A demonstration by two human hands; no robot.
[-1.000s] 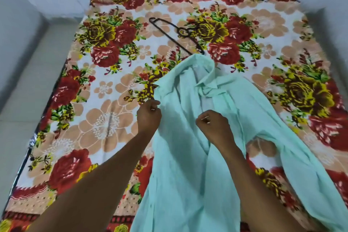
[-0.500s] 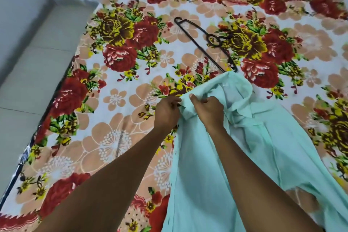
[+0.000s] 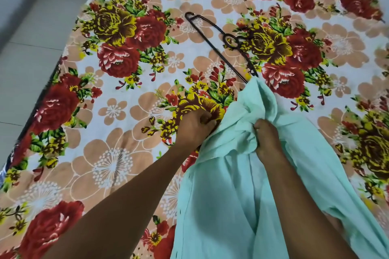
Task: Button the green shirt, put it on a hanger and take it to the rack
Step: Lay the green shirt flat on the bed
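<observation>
A pale green shirt lies spread on the flowered bedsheet, its collar end bunched up toward the far side. My left hand is closed at the shirt's left front edge near the collar. My right hand is closed on bunched cloth just below the collar. A black hanger lies flat on the sheet beyond the shirt, its lower end touching or slipping under the collar.
The bed with its red and yellow flower sheet fills most of the view. Its left edge drops to a pale tiled floor. A grey wall shows at the far left corner.
Both hands have moved up the shirt from mid-front to the collar area, then drawn apart, the right hand gathering cloth. The view has shifted closer to the hanger.
</observation>
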